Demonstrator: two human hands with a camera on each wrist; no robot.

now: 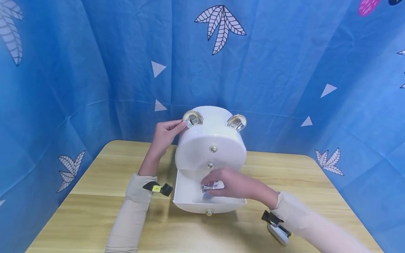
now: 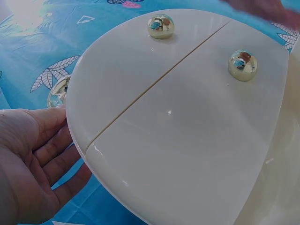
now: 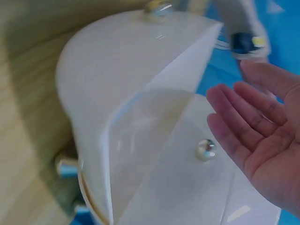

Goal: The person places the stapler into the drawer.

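Observation:
A glossy white bear-shaped storage box (image 1: 210,147) with mirrored gold ears and ball knobs stands on the table. Its lower drawer (image 1: 185,191) is pulled out towards me. My left hand (image 1: 163,137) pinches the edge of the left ear (image 1: 196,116) with thumb and forefinger; its other fingers are spread beside the box. Over the drawer hovers my right hand (image 1: 226,182), with fingers parted from the thumb in the right wrist view. A small shiny silver object (image 1: 209,187), of unclear kind, shows beneath its fingers in the head view. I see nothing in the palm.
The box stands on a light wooden table (image 1: 95,203) with rounded far corners. Blue patterned cloth (image 1: 133,63) hangs behind and on both sides. A small black and white device (image 1: 278,232) is near my right wrist, and a black strap (image 1: 152,186) is on the left one.

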